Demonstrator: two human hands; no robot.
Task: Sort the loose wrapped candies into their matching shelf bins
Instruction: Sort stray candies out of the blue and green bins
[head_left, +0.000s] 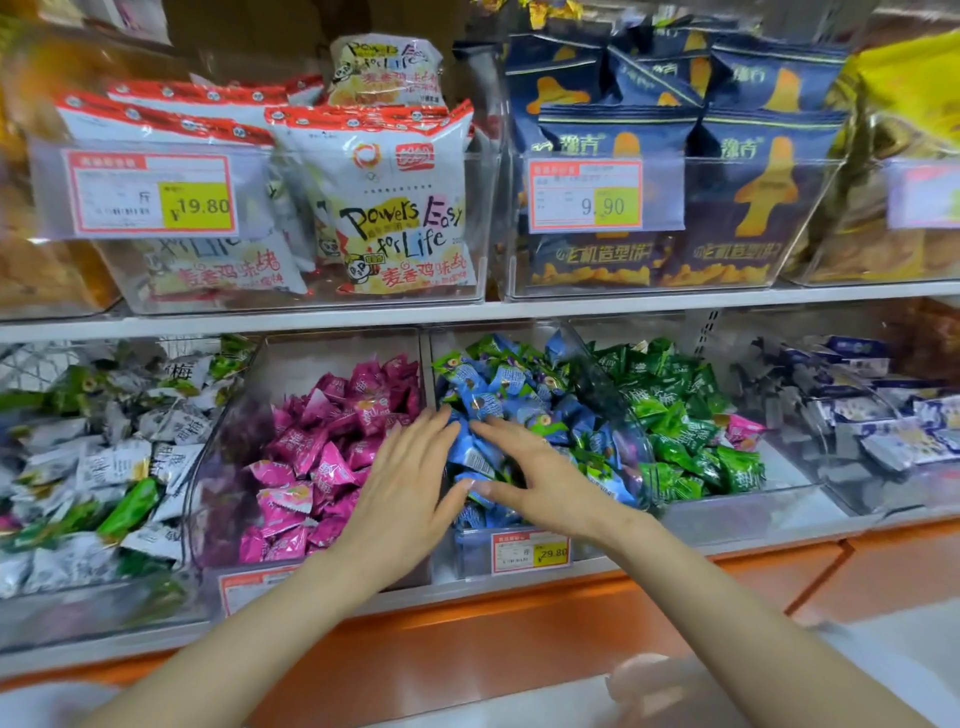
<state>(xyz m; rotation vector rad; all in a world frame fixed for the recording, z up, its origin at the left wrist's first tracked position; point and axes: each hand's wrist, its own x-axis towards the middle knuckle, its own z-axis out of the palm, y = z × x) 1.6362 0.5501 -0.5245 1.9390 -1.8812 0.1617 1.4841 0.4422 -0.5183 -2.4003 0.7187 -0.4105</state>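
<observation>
Clear bins of wrapped candies line the lower shelf. The middle bin (519, 561) holds blue candies (498, 400) mixed with some green ones. My left hand (410, 478) and my right hand (540, 478) both reach into it with fingers straight, resting on the blue pile and facing each other. Pink candies (322, 457) fill the bin to the left. Green candies (680, 410) fill the bin to the right, with a stray pink candy (745, 431) lying on them. The far-left bin holds white and green candies (104, 462).
A far-right bin holds white-and-navy packets (883, 426). The upper shelf carries white snack bags (395, 208) and dark blue snack bags (675, 171) in clear bins with price tags. An orange shelf base (519, 639) runs below the bins.
</observation>
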